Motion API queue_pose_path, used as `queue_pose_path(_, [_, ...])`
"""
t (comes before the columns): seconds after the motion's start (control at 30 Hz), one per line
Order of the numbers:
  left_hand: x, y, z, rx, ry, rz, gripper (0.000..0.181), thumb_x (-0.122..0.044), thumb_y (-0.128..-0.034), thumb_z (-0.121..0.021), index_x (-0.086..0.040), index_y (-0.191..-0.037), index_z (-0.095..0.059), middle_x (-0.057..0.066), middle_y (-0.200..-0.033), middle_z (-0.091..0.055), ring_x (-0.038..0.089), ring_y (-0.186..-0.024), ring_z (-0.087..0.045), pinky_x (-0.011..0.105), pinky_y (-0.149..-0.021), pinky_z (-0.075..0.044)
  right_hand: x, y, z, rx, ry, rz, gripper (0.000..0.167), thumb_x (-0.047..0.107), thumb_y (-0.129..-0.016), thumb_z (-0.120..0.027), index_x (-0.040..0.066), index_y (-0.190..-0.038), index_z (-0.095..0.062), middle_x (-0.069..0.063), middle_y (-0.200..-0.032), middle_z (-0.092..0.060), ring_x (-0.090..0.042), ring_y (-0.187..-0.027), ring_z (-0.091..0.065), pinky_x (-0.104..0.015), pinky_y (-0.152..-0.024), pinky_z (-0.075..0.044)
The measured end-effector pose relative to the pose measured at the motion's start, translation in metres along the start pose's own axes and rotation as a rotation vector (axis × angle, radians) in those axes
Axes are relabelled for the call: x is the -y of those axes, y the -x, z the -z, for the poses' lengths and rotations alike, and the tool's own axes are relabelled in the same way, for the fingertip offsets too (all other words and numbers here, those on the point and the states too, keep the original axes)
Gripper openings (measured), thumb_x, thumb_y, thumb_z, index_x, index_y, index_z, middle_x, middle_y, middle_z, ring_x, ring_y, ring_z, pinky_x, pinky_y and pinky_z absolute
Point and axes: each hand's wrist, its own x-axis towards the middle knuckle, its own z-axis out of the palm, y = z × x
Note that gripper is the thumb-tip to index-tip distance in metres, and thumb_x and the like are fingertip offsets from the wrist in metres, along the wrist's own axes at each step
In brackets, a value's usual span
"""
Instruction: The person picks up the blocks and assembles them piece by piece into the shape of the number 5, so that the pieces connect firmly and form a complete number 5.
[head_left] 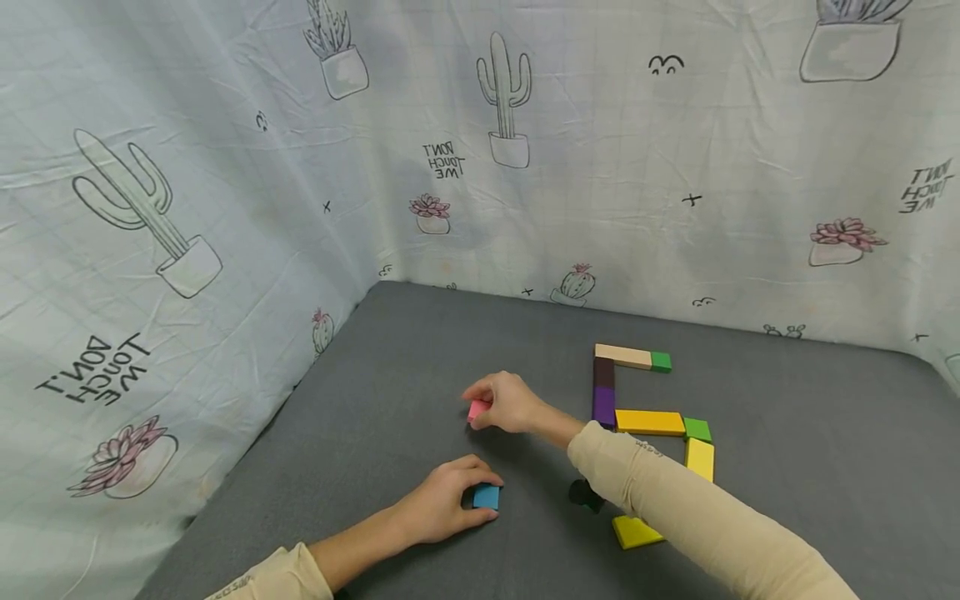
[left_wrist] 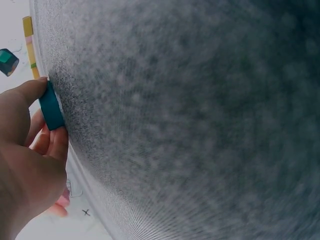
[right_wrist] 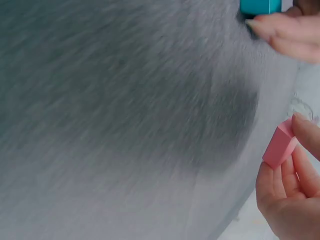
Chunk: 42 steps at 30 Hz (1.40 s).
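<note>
My left hand (head_left: 446, 502) pinches a blue block (head_left: 486, 497) between thumb and fingers, low over the grey table (head_left: 360, 467). In the left wrist view that block (left_wrist: 51, 106) stands on edge in the grip. Farther back, my right hand (head_left: 510, 403) holds a small pink block (head_left: 477, 409) by thumb and fingertips. The right wrist view shows the pink block (right_wrist: 280, 144) lifted off the surface, with the blue block (right_wrist: 260, 6) and left fingers near the top edge.
Right of my hands lies a bent line of blocks: tan (head_left: 624, 357), green (head_left: 661, 362), dark brown (head_left: 603, 372), purple (head_left: 603, 407), orange (head_left: 649, 422), and yellow (head_left: 636, 532). My right sleeve covers part of it. A black object (head_left: 583, 495) sits beside the sleeve. Cactus-print cloth (head_left: 600, 192) hangs behind.
</note>
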Motion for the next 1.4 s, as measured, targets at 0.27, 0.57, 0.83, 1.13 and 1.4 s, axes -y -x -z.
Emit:
queue_pose_path(0.27, [0.0,0.0,-0.001,-0.004,-0.001,0.0,0.028,-0.017,-0.0838,-0.075,-0.006,-0.108,-0.067,-0.002,-0.103,-0.058,0.005,-0.09,-0.054,0.019,-0.077,-0.047,-0.019,0.018,0.028,-0.063,-0.096,-0.078,0.04,0.009,-0.078,-0.079,0.0,-0.115,-0.067,-0.009,-0.108,-0.067,-0.021,-0.095,-0.062,-0.031,-0.074,-0.051])
queue_pose_path(0.57, [0.001,0.002,-0.001,0.001,0.006,0.012,0.028,-0.02,-0.0851,-0.074,-0.008,-0.109,-0.067,-0.003,-0.104,-0.058,0.007,-0.093,-0.055,0.022,-0.081,-0.047,-0.033,0.036,0.047,-0.127,-0.032,-0.139,0.037,0.015,-0.078,-0.08,0.003,-0.111,-0.07,-0.008,-0.108,-0.066,-0.022,-0.091,-0.064,-0.033,-0.07,-0.052])
queue_pose_path(0.83, [0.0,0.003,-0.001,0.008,0.015,0.026,0.029,-0.02,-0.0857,-0.074,-0.009,-0.111,-0.067,-0.002,-0.107,-0.058,0.008,-0.096,-0.055,0.023,-0.081,-0.048,-0.042,0.048,0.056,-0.13,-0.015,-0.168,0.04,0.021,-0.078,-0.08,0.004,-0.113,-0.07,-0.008,-0.11,-0.066,-0.018,-0.087,-0.064,-0.034,-0.072,-0.051])
queue_pose_path(1.13, [0.0,0.002,-0.002,0.001,0.012,0.018,0.029,-0.018,-0.0849,-0.074,-0.008,-0.111,-0.067,-0.002,-0.106,-0.058,0.007,-0.095,-0.055,0.022,-0.08,-0.048,-0.053,0.06,0.059,-0.157,-0.011,-0.15,0.042,0.018,-0.077,-0.081,0.0,-0.112,-0.069,-0.007,-0.102,-0.068,-0.021,-0.09,-0.062,-0.035,-0.075,-0.051])
queue_pose_path(1.4, [0.0,0.001,-0.002,-0.007,0.0,0.011,0.029,-0.018,-0.084,-0.075,-0.008,-0.11,-0.067,-0.002,-0.106,-0.058,0.008,-0.094,-0.055,0.023,-0.08,-0.048,-0.06,0.074,0.061,-0.136,-0.013,-0.11,0.037,0.016,-0.077,-0.081,0.001,-0.108,-0.069,-0.003,-0.095,-0.066,-0.02,-0.086,-0.06,-0.034,-0.075,-0.05])
